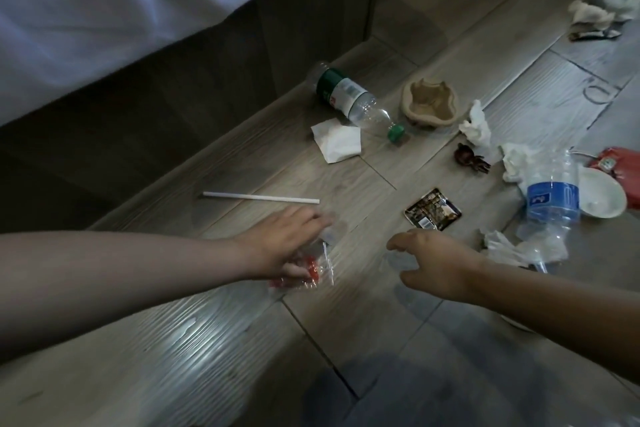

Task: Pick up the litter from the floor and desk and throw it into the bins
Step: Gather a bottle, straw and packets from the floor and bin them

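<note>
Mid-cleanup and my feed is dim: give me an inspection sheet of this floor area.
Surface: wood-look floor, littered.
Job's things: green-label bottle, blue-label bottle, white straw, napkin, crumpled tissues, dark sachet, crushed brown cup.
Clutter: white bowl, red packet at right edge.
Grippers: left hand grips clear wrapper; right hand curled, blurred, hold unclear.
Cables: nothing seen.
Surroundings: bed with white sheet, upper left.
</note>
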